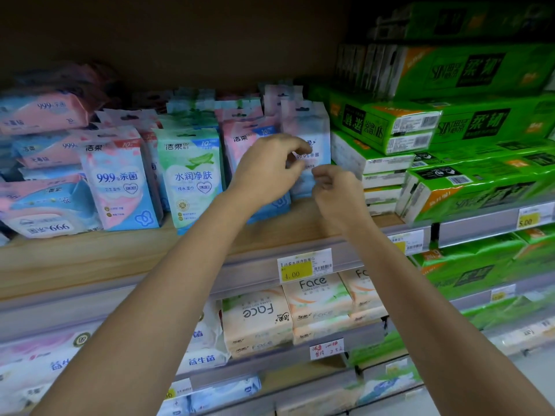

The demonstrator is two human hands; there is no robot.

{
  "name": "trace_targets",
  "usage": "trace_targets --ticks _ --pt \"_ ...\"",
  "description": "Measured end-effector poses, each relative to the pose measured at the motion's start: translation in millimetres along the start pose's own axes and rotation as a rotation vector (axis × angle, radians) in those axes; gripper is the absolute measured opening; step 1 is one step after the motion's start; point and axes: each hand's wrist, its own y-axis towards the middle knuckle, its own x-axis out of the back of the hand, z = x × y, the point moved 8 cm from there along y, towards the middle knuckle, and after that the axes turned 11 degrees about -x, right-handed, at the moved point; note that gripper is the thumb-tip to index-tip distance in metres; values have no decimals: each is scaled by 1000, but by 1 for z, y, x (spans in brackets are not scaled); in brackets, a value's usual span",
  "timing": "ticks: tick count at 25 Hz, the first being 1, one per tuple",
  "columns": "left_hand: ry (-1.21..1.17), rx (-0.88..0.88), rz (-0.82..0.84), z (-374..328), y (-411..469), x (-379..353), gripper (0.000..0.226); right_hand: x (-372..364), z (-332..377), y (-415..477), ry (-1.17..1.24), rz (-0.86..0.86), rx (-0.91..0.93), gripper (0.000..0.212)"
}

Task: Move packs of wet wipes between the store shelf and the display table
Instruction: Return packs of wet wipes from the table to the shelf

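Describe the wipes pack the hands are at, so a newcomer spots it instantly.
Start at the wooden shelf of upright wet-wipe packs and follow the row right to the green tissue stacks. The target pack stands just left of them, behind the left hand and right hand. Unlike the mint-green pack further left, it is pink-blue and ends the row.

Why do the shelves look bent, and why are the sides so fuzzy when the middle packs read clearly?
Head view: the wide-angle lens bows the wooden shelf; the green tissue packs at right are smeared by blur, the aloe pack stays legible, and the top of the frame is dark.
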Motion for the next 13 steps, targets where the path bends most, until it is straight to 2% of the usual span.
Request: trace_targets --ticks 3,8,11,13 --pt "-215 20 -31 -11 -31 26 15 18 5 -21 129 -74 95 21" --pt "-314 150 -34 -21 -143 49 15 8 26 -106 150 36 464 12" --pt "-253 317 -14 -24 -234 38 17 -38 15 -159 98 273 602 10" --pt "-235 495 -27 -26 -306 24 17 -85 -8 -193 27 469 650 12"
